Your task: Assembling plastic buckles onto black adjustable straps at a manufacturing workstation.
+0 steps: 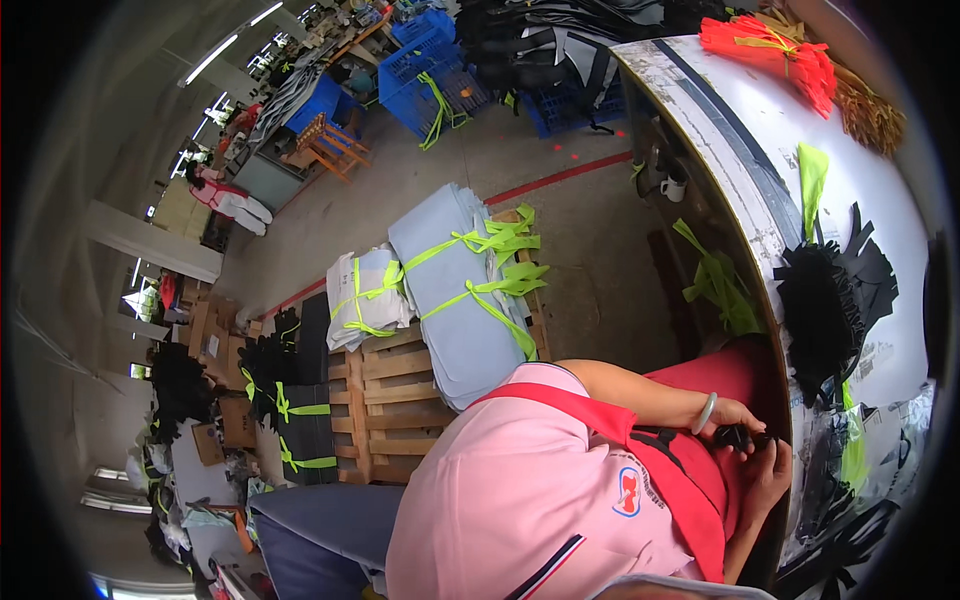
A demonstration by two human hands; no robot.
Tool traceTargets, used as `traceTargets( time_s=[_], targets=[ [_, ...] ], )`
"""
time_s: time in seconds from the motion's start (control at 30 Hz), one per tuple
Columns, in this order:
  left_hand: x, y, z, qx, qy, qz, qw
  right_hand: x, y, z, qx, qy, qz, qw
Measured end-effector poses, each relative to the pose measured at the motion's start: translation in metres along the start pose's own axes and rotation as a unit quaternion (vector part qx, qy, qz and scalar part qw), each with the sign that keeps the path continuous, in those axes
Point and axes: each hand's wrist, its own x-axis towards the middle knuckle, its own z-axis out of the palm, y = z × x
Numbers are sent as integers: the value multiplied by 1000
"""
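My left hand (737, 418), with a pale bangle at its wrist, comes in over my red apron. Its fingers are curled round a small dark piece (735, 437) whose kind I cannot make out. Close beside it, my right hand (768, 474) has its fingertips pinched at the same dark material. Both hands meet near my lap, at the edge of a worktable (705, 130). On the tabletop near them lies a fanned bundle of black strips (822, 310).
Bright orange-red strips (770, 55) lie at the table's far end. Yellow-green ties (720, 280) hang beside its edge. A wooden pallet (395, 390) bears tied grey sheets (440, 270). Blue crates (425, 85) stand farther off, and another person (230, 200) is at the far left.
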Motion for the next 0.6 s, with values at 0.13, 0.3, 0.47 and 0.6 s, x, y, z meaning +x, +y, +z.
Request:
traceTargets(
  time_s=[0.13, 0.3, 0.47, 0.6],
  targets=[
    [-2, -3, 7, 73, 62, 47, 994, 8, 3, -8, 97, -38, 106, 989],
    [4, -15, 2, 260, 82, 101, 957, -10, 17, -12, 93, -74, 129, 984],
    [16, 1, -18, -100, -45, -31, 994, -46, 43, -115, -35, 135, 94, 986],
    [-9, 12, -5, -121, -39, 2, 992, -67, 29, -185, -94, 283, 187, 936]
  ],
)
